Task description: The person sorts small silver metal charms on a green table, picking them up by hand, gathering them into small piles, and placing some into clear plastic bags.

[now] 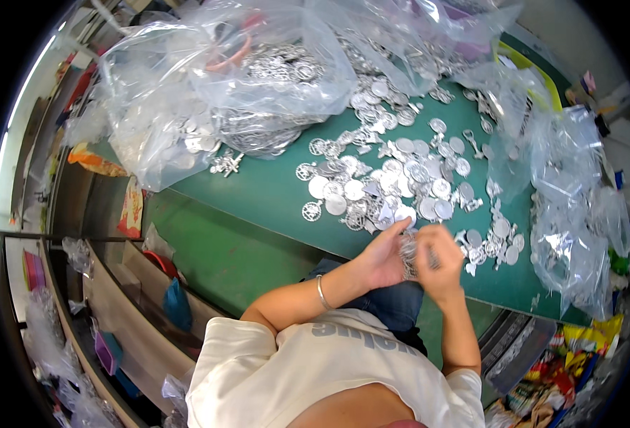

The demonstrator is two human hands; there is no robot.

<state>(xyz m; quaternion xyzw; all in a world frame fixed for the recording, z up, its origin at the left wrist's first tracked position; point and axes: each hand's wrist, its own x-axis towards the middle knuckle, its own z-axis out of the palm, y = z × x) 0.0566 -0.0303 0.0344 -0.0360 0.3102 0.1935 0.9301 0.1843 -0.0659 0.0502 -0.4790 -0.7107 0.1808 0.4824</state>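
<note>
At the near edge of the green table, my left hand is curled round a bunch of silver metal charms. My right hand, slightly blurred, closes on the same bunch from the other side, with bits of metal showing by its fingers. Just beyond both hands spreads a loose heap of flat silver charms, mostly round discs and openwork rings. A smaller cluster of charms lies to the right of my right hand.
Clear plastic bags full of silver pieces crowd the table's far left. More plastic bags line the right side, near a yellow-green tub. Wooden shelving stands at left. Colourful packets fill a container at lower right.
</note>
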